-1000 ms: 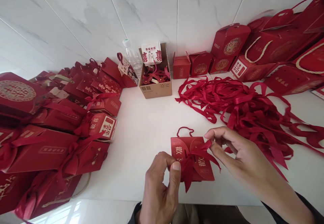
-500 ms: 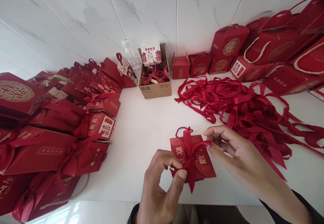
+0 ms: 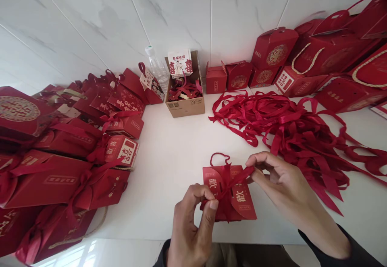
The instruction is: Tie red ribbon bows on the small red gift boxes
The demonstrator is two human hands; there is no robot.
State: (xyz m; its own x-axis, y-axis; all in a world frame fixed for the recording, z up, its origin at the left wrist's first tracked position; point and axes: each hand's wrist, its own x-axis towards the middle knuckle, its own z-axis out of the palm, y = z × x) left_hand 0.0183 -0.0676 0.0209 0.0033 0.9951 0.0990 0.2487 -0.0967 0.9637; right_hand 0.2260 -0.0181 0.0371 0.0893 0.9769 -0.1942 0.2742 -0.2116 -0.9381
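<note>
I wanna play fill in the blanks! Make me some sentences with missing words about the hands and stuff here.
1. The left hand and right hand both pinch the ____-coloured ribbon on the small box.
2. The heap of loose ribbons lies closer to the ____ hand.
3. The clear bottle stands to the ____ of the cardboard box.
4. The table's colour is ____.

Missing words: red; right; left; white.

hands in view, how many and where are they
2: left hand at the small box's near left corner, right hand by its right side, each pinching the ribbon on it.
</note>
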